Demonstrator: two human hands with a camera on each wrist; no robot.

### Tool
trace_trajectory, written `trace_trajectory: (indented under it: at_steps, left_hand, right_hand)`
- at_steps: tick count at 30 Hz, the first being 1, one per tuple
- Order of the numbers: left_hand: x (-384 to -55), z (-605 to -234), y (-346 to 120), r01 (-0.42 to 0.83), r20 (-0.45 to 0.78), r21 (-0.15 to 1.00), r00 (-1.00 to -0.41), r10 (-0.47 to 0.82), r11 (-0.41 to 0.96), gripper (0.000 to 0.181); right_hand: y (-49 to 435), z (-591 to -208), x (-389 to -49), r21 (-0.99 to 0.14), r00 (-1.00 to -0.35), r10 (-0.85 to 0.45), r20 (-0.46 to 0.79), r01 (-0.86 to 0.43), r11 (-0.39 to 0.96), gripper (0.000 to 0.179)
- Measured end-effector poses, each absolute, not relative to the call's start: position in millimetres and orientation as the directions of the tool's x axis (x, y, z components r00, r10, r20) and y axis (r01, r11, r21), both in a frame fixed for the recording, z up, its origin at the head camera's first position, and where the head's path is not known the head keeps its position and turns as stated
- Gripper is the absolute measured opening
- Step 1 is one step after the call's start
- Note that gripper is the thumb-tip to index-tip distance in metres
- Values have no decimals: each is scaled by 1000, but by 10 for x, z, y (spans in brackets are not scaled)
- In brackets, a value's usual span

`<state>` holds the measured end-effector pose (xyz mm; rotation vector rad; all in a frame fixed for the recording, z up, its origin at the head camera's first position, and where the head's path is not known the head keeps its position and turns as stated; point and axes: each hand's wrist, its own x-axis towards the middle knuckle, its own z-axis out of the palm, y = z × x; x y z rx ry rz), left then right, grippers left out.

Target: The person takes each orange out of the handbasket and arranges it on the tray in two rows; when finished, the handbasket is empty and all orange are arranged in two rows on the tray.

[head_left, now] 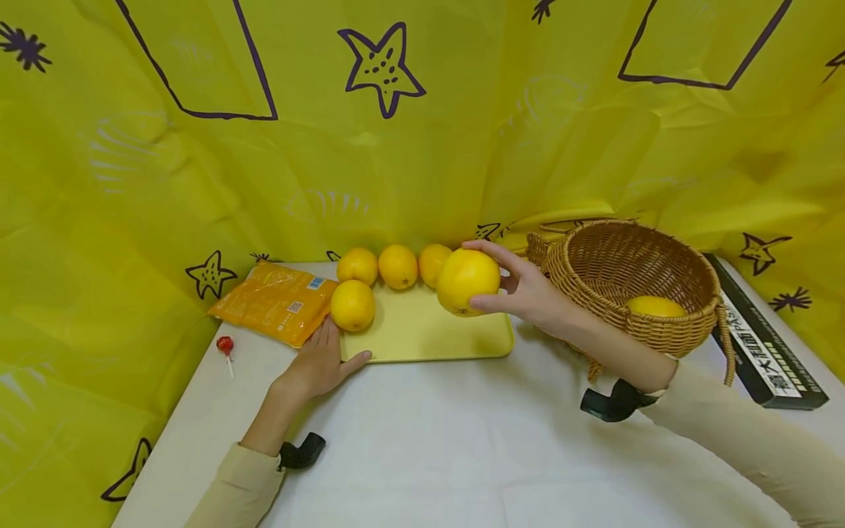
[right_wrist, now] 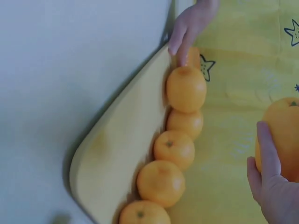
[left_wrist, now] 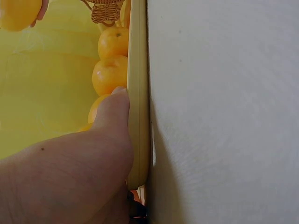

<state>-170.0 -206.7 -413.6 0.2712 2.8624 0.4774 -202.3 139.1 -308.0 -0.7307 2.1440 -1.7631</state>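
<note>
My right hand [head_left: 533,292] grips an orange [head_left: 467,283] between thumb and fingers, raised over the right part of a pale yellow board [head_left: 429,334]. Several more oranges [head_left: 398,267] sit on that board, lined up along its back edge, with one orange [head_left: 353,306] nearer the left edge. At the board's front left corner rests my left hand [head_left: 320,361], its fingers straight along the left side and its thumb pointing along the front edge. In the left wrist view the thumb [left_wrist: 114,112] lies against the board's rim [left_wrist: 138,116].
A wicker basket [head_left: 673,337] stands at the right with a yellow fruit [head_left: 656,306] inside. Beyond it lies a long black box [head_left: 779,367]. An orange packet [head_left: 277,302] touches the board's left side, and a red lollipop [head_left: 225,343] lies nearer the table's left edge.
</note>
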Motion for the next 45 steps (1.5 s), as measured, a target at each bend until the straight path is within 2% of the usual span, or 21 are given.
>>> trace_trajectory:
  at_steps: [9,13,18,27,33,35,45]
  left_hand:
    - [-1700,-4152,-2084,157,-176,334,-958,225,929,104]
    - [-1706,-4158,-2084,168,-170,331,-957,234,929,104]
    - [-1707,-4148,-2094,163,-173,331,-958,230,930,104]
    - [-1720,-4162,-2108,165,-160,335,-960,228,928,103]
    - [-1715,-4167,-2086,160,-168,343,-959,228,926,103]
    - [-1712,-4170,-2082,158,-167,345,-960,227,925,104]
    - [-1742,-4183,-2090,149,-183,323,-959,216,935,104]
  right_hand:
    - [1147,-3197,-2081,-993,-808,-579,110,-111,-34,72]
    - [1084,-3219,-2124,-995,-815,-572,89,-46,-90,67]
    - [963,-3216,-2196,-991,-834,-549,57,17,-129,70]
    - [646,-3373,-2341,-994,-856,-516,24,-75,79,73]
    - [508,-3564,-2491,-927,-847,-530,53,-238,288,79]
    - [462,-3630,-2541,-909,-835,-546,64,-274,313,81]
    - [312,-3847,-2635,-908,-844,-535,-30,-201,368,86]
